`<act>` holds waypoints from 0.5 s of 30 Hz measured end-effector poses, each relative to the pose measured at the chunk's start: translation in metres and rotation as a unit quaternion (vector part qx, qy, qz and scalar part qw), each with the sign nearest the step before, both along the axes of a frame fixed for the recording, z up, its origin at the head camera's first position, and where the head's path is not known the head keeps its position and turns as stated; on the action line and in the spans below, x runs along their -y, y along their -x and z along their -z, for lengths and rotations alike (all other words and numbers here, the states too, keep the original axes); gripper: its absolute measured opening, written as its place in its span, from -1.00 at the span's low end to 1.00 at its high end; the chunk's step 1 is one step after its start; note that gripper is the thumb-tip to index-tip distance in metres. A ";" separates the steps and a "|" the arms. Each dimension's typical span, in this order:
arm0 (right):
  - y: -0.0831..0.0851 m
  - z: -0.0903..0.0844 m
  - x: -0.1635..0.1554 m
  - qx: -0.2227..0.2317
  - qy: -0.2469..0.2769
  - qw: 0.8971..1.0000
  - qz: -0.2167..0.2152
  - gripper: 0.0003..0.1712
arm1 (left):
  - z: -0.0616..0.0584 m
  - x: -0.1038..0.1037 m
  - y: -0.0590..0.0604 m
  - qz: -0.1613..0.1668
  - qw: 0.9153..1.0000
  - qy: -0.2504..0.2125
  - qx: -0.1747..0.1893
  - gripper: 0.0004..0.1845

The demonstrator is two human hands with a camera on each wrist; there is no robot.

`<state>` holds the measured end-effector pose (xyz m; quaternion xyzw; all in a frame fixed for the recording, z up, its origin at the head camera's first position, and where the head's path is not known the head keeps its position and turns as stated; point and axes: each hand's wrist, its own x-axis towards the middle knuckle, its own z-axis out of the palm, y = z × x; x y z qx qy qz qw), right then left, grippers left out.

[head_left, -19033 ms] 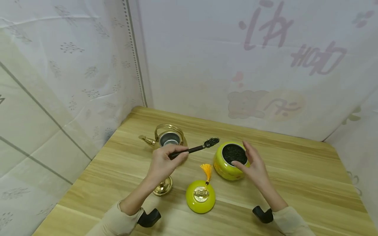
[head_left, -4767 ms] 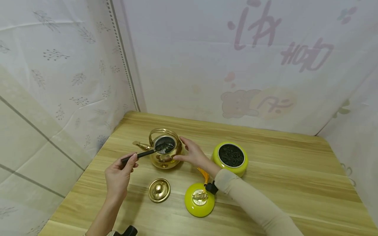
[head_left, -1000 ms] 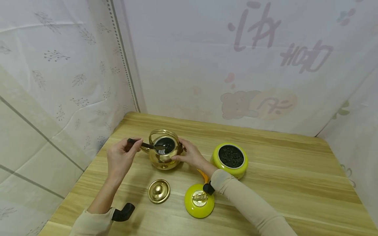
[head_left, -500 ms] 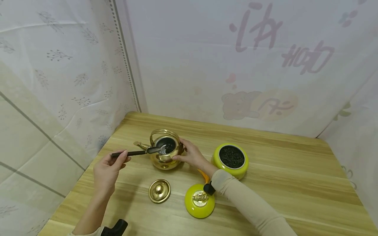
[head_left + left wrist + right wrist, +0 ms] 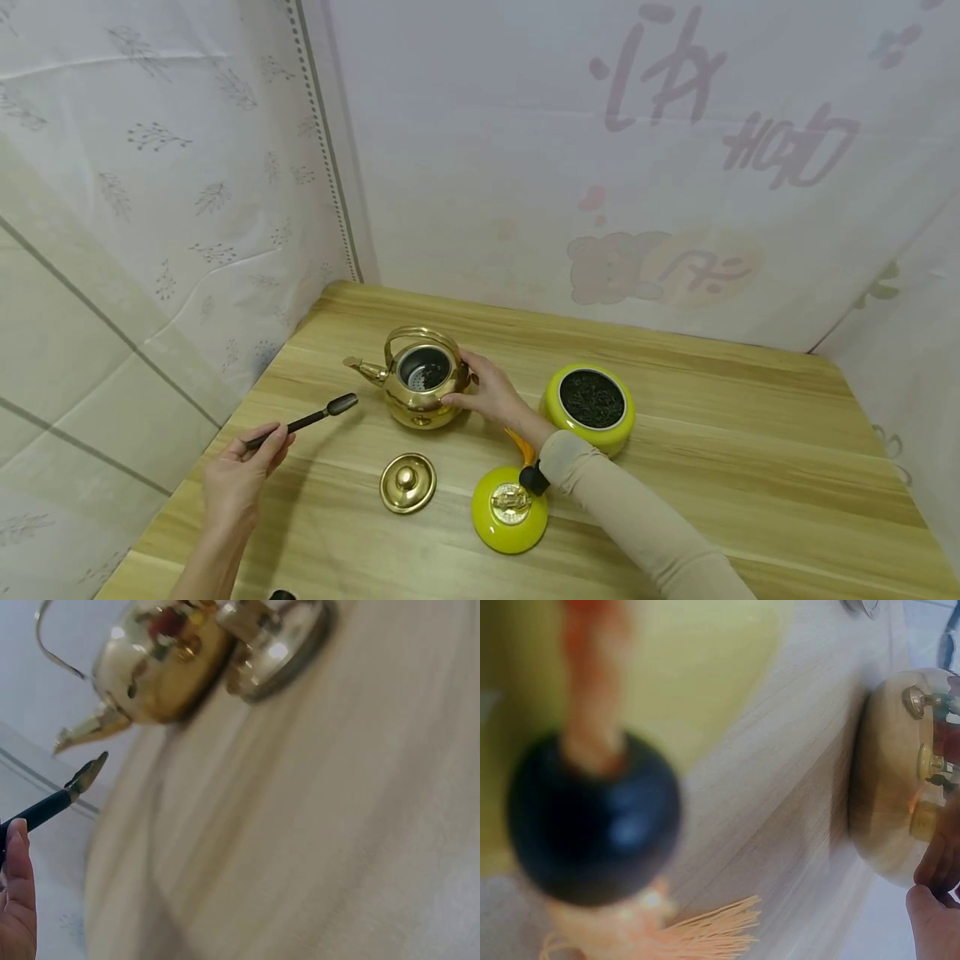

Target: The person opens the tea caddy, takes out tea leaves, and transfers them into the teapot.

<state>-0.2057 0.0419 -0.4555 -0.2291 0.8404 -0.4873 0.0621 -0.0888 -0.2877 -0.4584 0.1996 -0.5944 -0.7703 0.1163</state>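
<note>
My left hand (image 5: 236,483) pinches the dark handle of a tea scoop (image 5: 307,420) between thumb and fingers, left of the teapot. The scoop's bowl, pointing up and right, looks bare. A gold teapot (image 5: 420,410) stands lidless on the table; dark tea leaves and a perforated strainer (image 5: 418,381) show inside. On the pot's right side my right hand (image 5: 491,396) grips the body, thumb in front and fingers partly hidden behind. In the left wrist view the scoop (image 5: 49,808) is close to the spout (image 5: 94,729). The right wrist view shows the thumb (image 5: 930,919) against the pot.
A gold teapot lid (image 5: 407,492) lies in front of the pot. Right of it are a yellow jar lid (image 5: 510,529) with an orange tassel (image 5: 522,446), under my right forearm, and an open yellow jar (image 5: 553,412) of tea leaves. Curtains (image 5: 465,167) hang behind the wooden table (image 5: 720,433).
Over the last second my left hand has drawn the scoop out of the teapot, down and left. Earlier it carried leaves from the jar. The right hand stays on the pot.
</note>
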 end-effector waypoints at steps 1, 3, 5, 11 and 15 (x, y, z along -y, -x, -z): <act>0.000 0.000 0.000 0.000 0.001 1.000 -0.001 -0.09 | 0.009 0.005 0.002 0.002 1.000 0.002 -0.005 -0.85; 0.000 0.000 0.000 0.001 0.004 1.000 -0.004 -0.09 | 0.022 0.010 0.005 0.005 1.000 0.000 -0.011 -0.84; 0.000 0.000 0.000 0.000 0.006 1.000 -0.005 -0.09 | 0.025 0.011 0.006 0.003 1.000 0.011 -0.007 -0.84; 0.001 0.000 0.000 0.004 0.010 1.000 -0.003 -0.08 | 0.002 -0.007 -0.002 -0.029 0.997 0.039 0.063 -0.71; 0.001 0.001 0.000 0.002 0.012 1.000 -0.003 -0.08 | 0.000 -0.010 -0.005 -0.025 0.986 0.132 0.096 -0.76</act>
